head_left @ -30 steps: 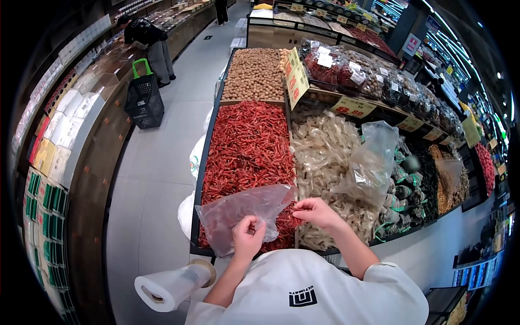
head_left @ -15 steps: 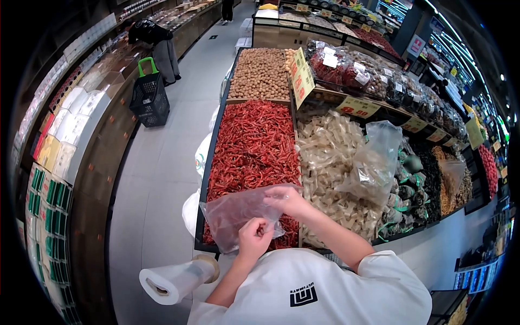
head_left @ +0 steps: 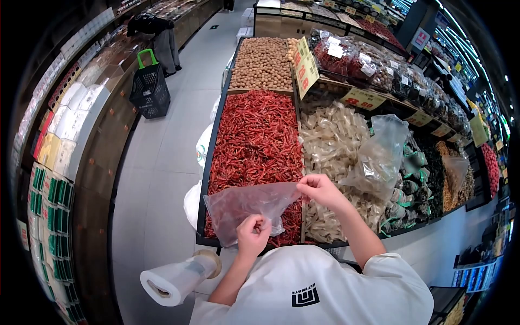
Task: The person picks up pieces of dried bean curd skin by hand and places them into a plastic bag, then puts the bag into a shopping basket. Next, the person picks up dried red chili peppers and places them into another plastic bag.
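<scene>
A clear plastic bag (head_left: 233, 208) stretches between my hands over the near end of a bin of dried red chilies (head_left: 254, 143). My left hand (head_left: 254, 233) is closed on the bag's lower edge, fingers curled. At the bag's upper right corner my right hand (head_left: 319, 190) pinches the film between thumb and fingertips. The bag looks flat, and chilies show through it. To the right of the chilies lies a heap of pale, translucent dried pieces (head_left: 333, 146), with another clear bag (head_left: 382, 154) on top.
A plastic bag roll (head_left: 179, 279) sticks out at the lower left of the bin. Walnuts (head_left: 262, 62) fill the compartment behind the chilies. Price signs (head_left: 306, 67) stand along the divider. Across the aisle, a person (head_left: 154, 40) bends over a shelf beside a dark basket (head_left: 150, 89).
My right hand has moved right and slightly up, drawing the bag's corner out so the film spans wider. My left hand stays nearly in place. The view has shifted slightly.
</scene>
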